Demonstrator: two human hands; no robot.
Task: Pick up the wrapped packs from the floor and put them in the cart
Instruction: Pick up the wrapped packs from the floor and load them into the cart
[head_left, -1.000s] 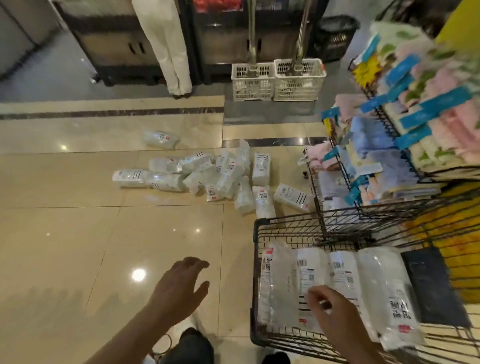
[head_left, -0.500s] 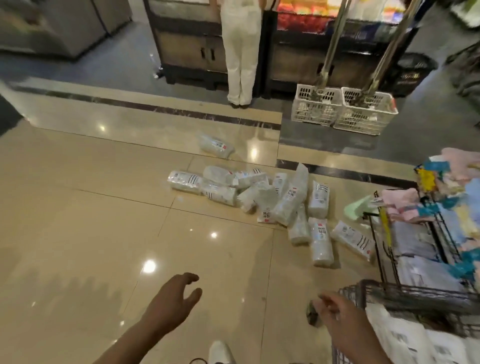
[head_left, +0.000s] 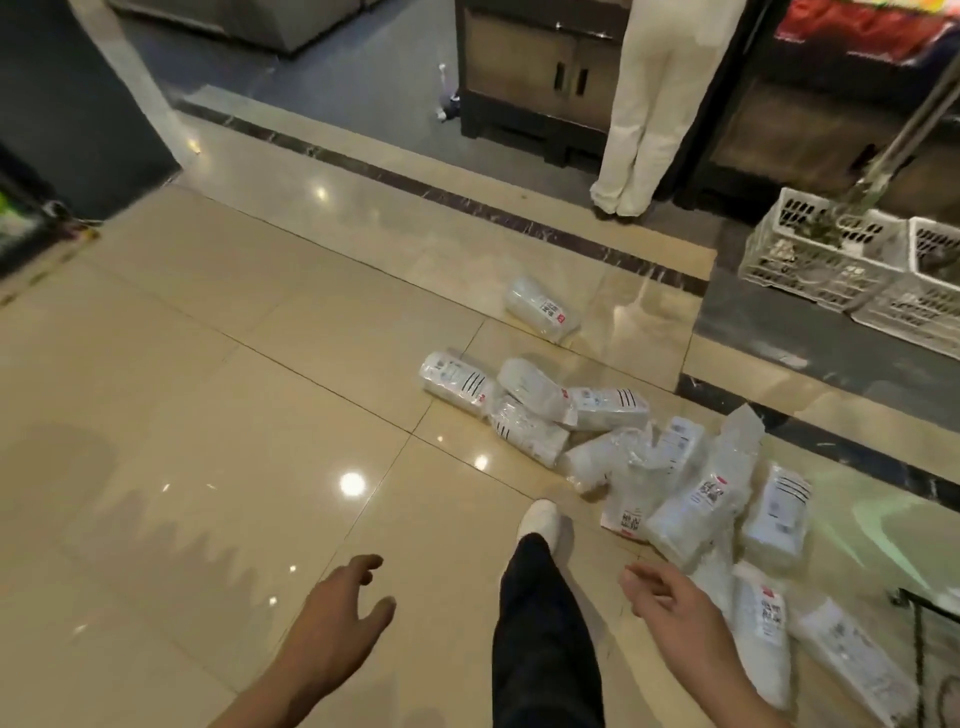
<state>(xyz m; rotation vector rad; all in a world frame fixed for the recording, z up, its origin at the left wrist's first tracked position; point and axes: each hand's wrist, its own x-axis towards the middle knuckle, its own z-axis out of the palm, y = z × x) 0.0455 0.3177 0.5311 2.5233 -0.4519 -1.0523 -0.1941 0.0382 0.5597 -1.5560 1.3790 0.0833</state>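
Observation:
Several clear wrapped packs with white labels lie in a heap (head_left: 649, 457) on the glossy beige floor, right of centre. One pack (head_left: 543, 315) lies apart, farther back. My left hand (head_left: 337, 613) hovers open and empty at lower centre, left of the heap. My right hand (head_left: 670, 608) is open too, fingers spread, just in front of the nearest packs (head_left: 758, 629). Only a black wire corner of the cart (head_left: 917, 613) shows at the right edge.
My dark trouser leg and white shoe (head_left: 540, 525) step forward between my hands. A person in cream trousers (head_left: 649, 119) stands at a dark cabinet (head_left: 535, 78) at the back. Two white plastic crates (head_left: 826, 260) sit at the back right.
I have turned left from the cart and stepped toward the heap. My right hand has left the cart's packs and now hangs empty. The cart has slid almost out of view.

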